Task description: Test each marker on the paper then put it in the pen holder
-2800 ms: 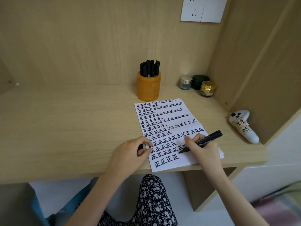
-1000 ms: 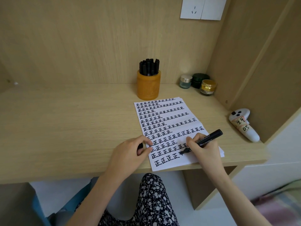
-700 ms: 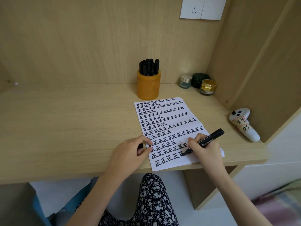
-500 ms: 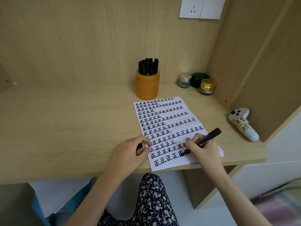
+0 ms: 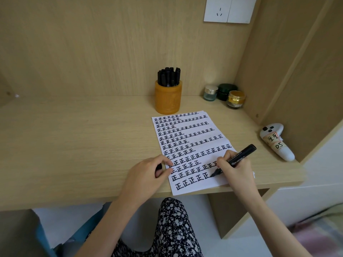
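Pale wood-grain panels close the alcove behind and on the right; a white wall socket (image 5: 229,9) sits high on the back panel.

Head view, the only one supplied: the desk (image 5: 74,145) is smooth laminate of the same tone, level, with its front edge just above the person's lap. A sheet of paper (image 5: 220,145) lies near that edge, almost filled with rows of black characters; its lower corner reaches the desk's lip.

The marker (image 5: 241,154) is in the right hand (image 5: 235,169), which grips it in a writing hold low on the barrel. The tip is on the paper at the end of the second row from the bottom, and the tail points up and to the right. The left hand (image 5: 144,175) rests at the paper's left edge, fingers curled, pinching a small dark piece judged to be the cap (image 5: 158,166).

Handling, by judgement: the marker appears light, rigid and smooth-barrelled. A hold near the middle suits carrying, and the wet tip should be capped first. The paper is thin and free to slide, so the left hand's weight is useful.

The orange pen holder (image 5: 168,98) stands just beyond the paper's top edge, already packed with black markers (image 5: 168,76); room for another looks tight. Three small jars (image 5: 210,92) stand in the back right corner. A white controller (image 5: 276,141) lies well right of the paper.
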Demonstrator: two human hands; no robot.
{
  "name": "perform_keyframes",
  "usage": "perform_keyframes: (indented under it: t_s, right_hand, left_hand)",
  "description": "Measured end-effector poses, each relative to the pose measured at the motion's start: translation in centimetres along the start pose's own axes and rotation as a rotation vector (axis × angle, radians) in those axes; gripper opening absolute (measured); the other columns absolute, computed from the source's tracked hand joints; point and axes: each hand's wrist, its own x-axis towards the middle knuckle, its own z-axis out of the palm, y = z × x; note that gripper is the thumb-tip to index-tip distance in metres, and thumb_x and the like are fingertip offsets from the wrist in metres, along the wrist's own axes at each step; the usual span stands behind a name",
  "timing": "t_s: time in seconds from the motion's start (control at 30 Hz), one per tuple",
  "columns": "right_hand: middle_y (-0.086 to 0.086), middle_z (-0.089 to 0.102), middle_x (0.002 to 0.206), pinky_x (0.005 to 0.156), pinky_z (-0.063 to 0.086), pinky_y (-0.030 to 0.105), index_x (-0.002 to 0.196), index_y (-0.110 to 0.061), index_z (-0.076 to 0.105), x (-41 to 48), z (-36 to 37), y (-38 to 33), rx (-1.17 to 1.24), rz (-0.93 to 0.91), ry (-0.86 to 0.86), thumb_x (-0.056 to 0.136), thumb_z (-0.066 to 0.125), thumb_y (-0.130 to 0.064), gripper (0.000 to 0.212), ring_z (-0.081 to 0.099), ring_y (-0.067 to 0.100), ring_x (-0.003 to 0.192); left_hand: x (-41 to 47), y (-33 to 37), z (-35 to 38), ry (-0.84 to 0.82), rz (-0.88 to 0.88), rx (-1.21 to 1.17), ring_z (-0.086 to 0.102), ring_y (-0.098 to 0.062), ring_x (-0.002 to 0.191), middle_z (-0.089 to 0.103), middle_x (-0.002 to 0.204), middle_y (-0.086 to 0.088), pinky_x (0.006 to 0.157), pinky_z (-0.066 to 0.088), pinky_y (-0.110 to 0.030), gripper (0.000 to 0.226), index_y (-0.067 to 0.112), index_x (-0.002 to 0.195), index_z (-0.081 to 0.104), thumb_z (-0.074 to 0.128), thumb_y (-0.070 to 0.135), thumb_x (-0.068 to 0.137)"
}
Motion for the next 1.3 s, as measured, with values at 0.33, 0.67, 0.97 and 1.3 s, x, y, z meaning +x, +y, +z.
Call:
perform_keyframes:
  t_s: [0.33,0.67,0.97,1.3]
  right_hand:
    - [-0.006,0.037,0.04,0.045,0.029,0.017,0.061,-0.01,0.053,1.3,-0.6,-0.8,0.246,0.17,-0.018,0.086,0.068,-0.025,0.033,0.032,0.009,0.039]
    - [-0.002,0.042,0.043,0.043,0.028,0.019,0.063,-0.013,0.049,2.5,3.0,-6.1,0.417,0.083,-0.174,0.087,0.068,-0.023,0.032,0.035,0.012,0.04]
    - [-0.009,0.034,0.042,0.044,0.027,0.022,0.06,-0.011,0.043,3.1,6.0,-7.2,0.373,-0.044,-0.15,0.089,0.064,-0.013,0.036,0.027,0.008,0.039]
    - [-0.003,0.033,0.044,0.043,0.027,0.022,0.062,-0.006,0.045,2.5,7.6,-6.9,0.351,-0.096,-0.217,0.09,0.064,-0.014,0.034,0.028,0.013,0.04]
  left_hand:
    - [0.0,0.6,-0.5,-0.045,-0.044,-0.124,0.044,-0.006,0.056,0.047,0.064,0.014,0.054,0.035,-0.018,0.015,0.037,0.104,0.053,0.05,0.03,0.092]
    - [0.8,1.6,-2.5,-0.057,-0.161,-0.581,0.064,-0.005,0.095,0.071,0.097,0.011,0.094,0.046,-0.03,0.031,0.029,0.104,0.045,0.066,0.024,0.082]
    - [1.6,2.2,-3.5,0.027,-0.164,-0.638,0.066,-0.005,0.09,0.073,0.092,0.006,0.084,0.051,-0.02,0.025,0.02,0.091,0.057,0.074,0.017,0.073]
    - [1.8,3.1,-3.9,0.092,-0.165,-0.679,0.066,0.005,0.083,0.072,0.086,0.018,0.073,0.047,-0.008,0.018,0.016,0.087,0.057,0.071,0.012,0.077]
